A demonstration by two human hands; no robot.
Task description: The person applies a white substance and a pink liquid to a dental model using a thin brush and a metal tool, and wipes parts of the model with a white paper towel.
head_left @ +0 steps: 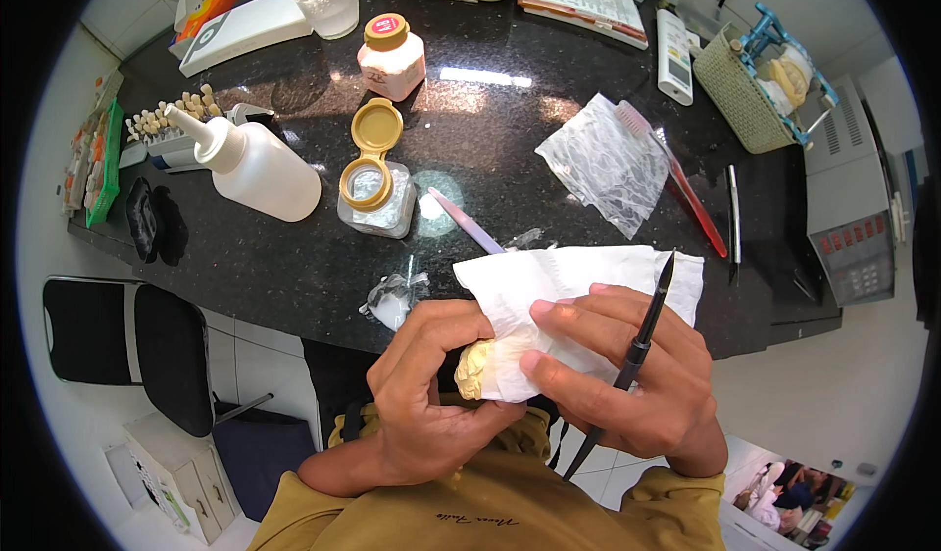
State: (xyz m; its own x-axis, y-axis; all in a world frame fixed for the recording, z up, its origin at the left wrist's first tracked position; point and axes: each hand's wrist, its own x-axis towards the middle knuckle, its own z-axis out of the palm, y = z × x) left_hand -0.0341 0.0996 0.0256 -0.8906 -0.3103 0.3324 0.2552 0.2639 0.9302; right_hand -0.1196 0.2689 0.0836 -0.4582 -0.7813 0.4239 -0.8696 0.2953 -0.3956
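My left hand [417, 389] is closed around a yellow plaster dental cast [474, 370], its lumpy end showing beside the fingers. White tissue [578, 267] covers the rest of the cast and spreads to the right. Pressed against the tissue are the thumb and fingertips of my right hand [637, 355]. That hand also keeps a slim black brush [637, 350] between its fingers, its dark pointed tip upward. Beyond the tissue lies a pale purple-handled tool [466, 221], partly covered. Left of it stands a small square jar [377, 203] with its gold flip lid raised.
A white squeeze bottle [260, 174] and a pink-filled jar [392, 59] stand on the black counter [470, 129]. A clear wrapper [394, 301] lies near the front edge. To the right are a red toothbrush [698, 203], a crumpled sheet [608, 164], a metal instrument [733, 218] and a basket [740, 110].
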